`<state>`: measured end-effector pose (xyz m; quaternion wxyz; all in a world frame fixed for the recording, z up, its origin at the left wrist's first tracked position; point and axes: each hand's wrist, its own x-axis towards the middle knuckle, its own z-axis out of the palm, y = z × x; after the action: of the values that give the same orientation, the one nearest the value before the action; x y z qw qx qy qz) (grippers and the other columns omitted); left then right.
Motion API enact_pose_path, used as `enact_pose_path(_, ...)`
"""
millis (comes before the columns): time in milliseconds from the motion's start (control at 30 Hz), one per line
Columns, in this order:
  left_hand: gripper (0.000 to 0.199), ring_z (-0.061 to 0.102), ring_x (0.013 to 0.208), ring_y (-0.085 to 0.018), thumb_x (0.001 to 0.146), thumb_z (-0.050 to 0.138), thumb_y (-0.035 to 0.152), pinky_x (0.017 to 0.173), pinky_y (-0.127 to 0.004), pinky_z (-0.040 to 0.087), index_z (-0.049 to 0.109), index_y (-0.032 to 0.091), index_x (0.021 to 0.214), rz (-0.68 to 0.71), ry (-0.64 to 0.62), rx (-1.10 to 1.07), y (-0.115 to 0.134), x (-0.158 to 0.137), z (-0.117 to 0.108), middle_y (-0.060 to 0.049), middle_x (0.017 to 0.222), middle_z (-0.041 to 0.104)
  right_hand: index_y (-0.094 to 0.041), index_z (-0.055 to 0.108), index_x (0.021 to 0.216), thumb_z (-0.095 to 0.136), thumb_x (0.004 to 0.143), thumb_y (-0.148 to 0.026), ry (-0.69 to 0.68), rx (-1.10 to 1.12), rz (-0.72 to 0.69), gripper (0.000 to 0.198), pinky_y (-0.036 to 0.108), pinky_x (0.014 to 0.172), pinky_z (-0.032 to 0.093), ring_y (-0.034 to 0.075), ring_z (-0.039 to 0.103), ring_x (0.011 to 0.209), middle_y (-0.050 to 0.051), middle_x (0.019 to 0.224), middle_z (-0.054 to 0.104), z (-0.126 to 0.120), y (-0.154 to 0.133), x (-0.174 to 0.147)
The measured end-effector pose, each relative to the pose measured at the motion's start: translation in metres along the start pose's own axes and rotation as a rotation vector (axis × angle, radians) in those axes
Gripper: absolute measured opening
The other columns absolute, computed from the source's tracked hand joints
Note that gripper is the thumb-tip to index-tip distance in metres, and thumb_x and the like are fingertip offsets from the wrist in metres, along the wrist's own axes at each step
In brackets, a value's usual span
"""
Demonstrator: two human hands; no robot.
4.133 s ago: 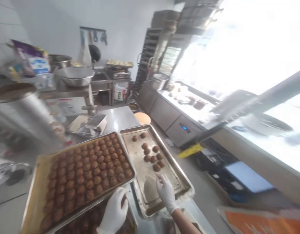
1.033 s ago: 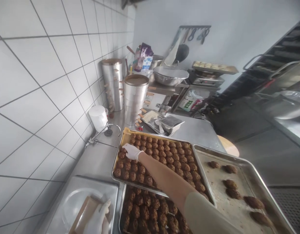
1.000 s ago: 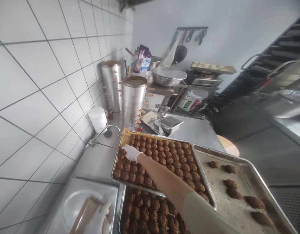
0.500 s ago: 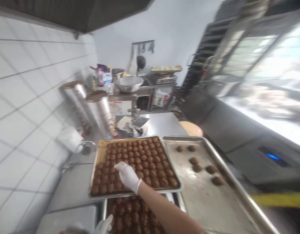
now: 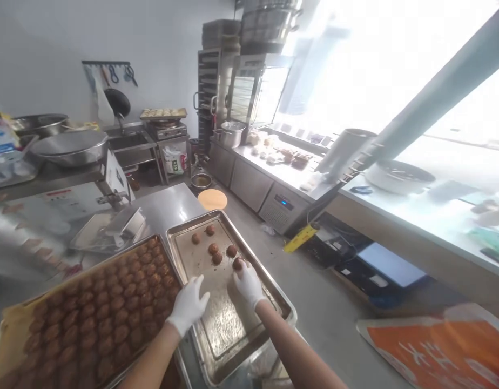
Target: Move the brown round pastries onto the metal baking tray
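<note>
My right hand point(image 5: 247, 283), in a white glove, reaches over the metal baking tray point(image 5: 211, 374). Its fingertips are closed around a dark brown ball point(image 5: 237, 263) near the tray's right side. Several more brown balls lie loose at the far end, among them one ball point(image 5: 210, 230) close to the back rim. My left hand point(image 5: 188, 305), also gloved, hovers by the tray's left rim with thumb and fingers apart and nothing in them. To its left is a second tray, full of brown balls point(image 5: 115, 302) in tight rows on brown paper point(image 5: 14, 329).
Past the trays are a steel table top point(image 5: 164, 204) and a round wooden board point(image 5: 212, 199). Metal containers point(image 5: 115, 221) sit behind the full tray. A steel bowl point(image 5: 71, 147) is at the back left. An orange sign point(image 5: 431, 346) occupies the lower right.
The view has swung right. My right hand has left the full tray and closed on a ball in the sparser one. My left hand has come up from the bottom edge to that tray's rim.
</note>
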<state>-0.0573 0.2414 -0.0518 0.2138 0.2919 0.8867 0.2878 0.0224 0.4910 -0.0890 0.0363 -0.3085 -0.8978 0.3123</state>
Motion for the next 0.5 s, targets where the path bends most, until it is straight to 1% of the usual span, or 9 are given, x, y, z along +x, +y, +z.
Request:
enact_pose_path(67, 0.061, 0.061, 0.140, -0.039, 0.097, 0.061, 0.035, 0.124, -0.048, 0.051, 0.050, 0.012, 0.153, -0.027, -0.005, 0.081, 0.023, 0.069, 0.017, -0.023, 0.151, 0.060, -0.012, 0.047, 0.154, 0.047, 0.094, -0.035, -0.025, -0.073, 0.011, 0.064, 0.050, 0.116, 0.051, 0.040, 0.059, 0.136, 0.024, 0.156, 0.055, 0.001, 0.007, 0.035)
enact_pose_path(133, 0.056, 0.067, 0.130, -0.041, 0.096, 0.065, 0.033, 0.115, -0.050, 0.057, 0.053, 0.015, 0.148, -0.077, -0.009, 0.161, 0.040, 0.127, 0.033, -0.022, 0.144, 0.062, -0.012, 0.038, 0.161, 0.049, 0.094, -0.039, -0.065, -0.152, 0.027, 0.074, 0.053, 0.112, 0.054, 0.043, 0.058, 0.137, 0.026, 0.158, 0.053, 0.009, 0.014, 0.065)
enact_pose_path(200, 0.056, 0.070, 0.124, -0.042, 0.093, 0.067, 0.030, 0.107, -0.051, 0.061, 0.052, 0.016, 0.145, -0.152, 0.000, 0.208, 0.048, 0.173, 0.047, -0.023, 0.140, 0.062, -0.013, 0.031, 0.165, 0.052, 0.093, -0.043, -0.100, -0.219, 0.030, 0.081, 0.055, 0.106, 0.057, 0.046, 0.056, 0.139, 0.027, 0.155, 0.054, 0.019, 0.020, 0.089)
enact_pose_path(233, 0.057, 0.070, 0.123, -0.043, 0.092, 0.069, 0.029, 0.104, -0.053, 0.062, 0.051, 0.014, 0.145, -0.193, 0.008, 0.215, 0.049, 0.190, 0.052, -0.025, 0.139, 0.061, -0.014, 0.030, 0.166, 0.054, 0.093, -0.045, -0.110, -0.250, 0.026, 0.083, 0.055, 0.102, 0.058, 0.047, 0.057, 0.138, 0.027, 0.152, 0.056, 0.024, 0.022, 0.099)
enact_pose_path(300, 0.059, 0.071, 0.121, -0.045, 0.090, 0.072, 0.030, 0.102, -0.056, 0.064, 0.052, 0.012, 0.142, -0.267, 0.025, 0.210, 0.048, 0.215, 0.062, -0.028, 0.141, 0.058, -0.017, 0.034, 0.164, 0.053, 0.095, -0.046, -0.125, -0.303, 0.008, 0.077, 0.055, 0.096, 0.060, 0.047, 0.061, 0.134, 0.027, 0.148, 0.057, 0.033, 0.022, 0.114)
enact_pose_path(367, 0.054, 0.072, 0.119, -0.045, 0.089, 0.075, 0.029, 0.101, -0.055, 0.065, 0.056, 0.011, 0.136, -0.321, 0.044, 0.206, 0.046, 0.227, 0.069, -0.030, 0.142, 0.056, -0.018, 0.046, 0.154, 0.047, 0.098, -0.045, -0.139, -0.332, -0.012, 0.062, 0.054, 0.091, 0.061, 0.045, 0.068, 0.124, 0.025, 0.144, 0.059, 0.038, 0.016, 0.123)
enact_pose_path(400, 0.049, 0.072, 0.119, -0.045, 0.090, 0.073, 0.027, 0.100, -0.054, 0.065, 0.057, 0.011, 0.133, -0.341, 0.057, 0.205, 0.046, 0.230, 0.073, -0.031, 0.142, 0.055, -0.017, 0.051, 0.147, 0.043, 0.099, -0.043, -0.143, -0.338, -0.019, 0.055, 0.054, 0.089, 0.062, 0.043, 0.070, 0.119, 0.024, 0.141, 0.060, 0.039, 0.013, 0.124)
enact_pose_path(433, 0.043, 0.071, 0.119, -0.044, 0.092, 0.068, 0.023, 0.099, -0.053, 0.065, 0.058, 0.011, 0.132, -0.355, 0.071, 0.205, 0.047, 0.230, 0.077, -0.031, 0.141, 0.055, -0.017, 0.055, 0.141, 0.040, 0.100, -0.042, -0.148, -0.342, -0.024, 0.050, 0.053, 0.088, 0.062, 0.041, 0.072, 0.116, 0.023, 0.137, 0.062, 0.040, 0.009, 0.125)
enact_pose_path(500, 0.033, 0.071, 0.120, -0.043, 0.099, 0.052, 0.017, 0.097, -0.052, 0.065, 0.061, 0.012, 0.130, -0.367, 0.084, 0.201, 0.052, 0.225, 0.086, -0.030, 0.137, 0.058, -0.017, 0.058, 0.134, 0.037, 0.101, -0.040, -0.165, -0.342, -0.031, 0.045, 0.051, 0.088, 0.061, 0.038, 0.074, 0.114, 0.022, 0.132, 0.065, 0.037, 0.006, 0.122)
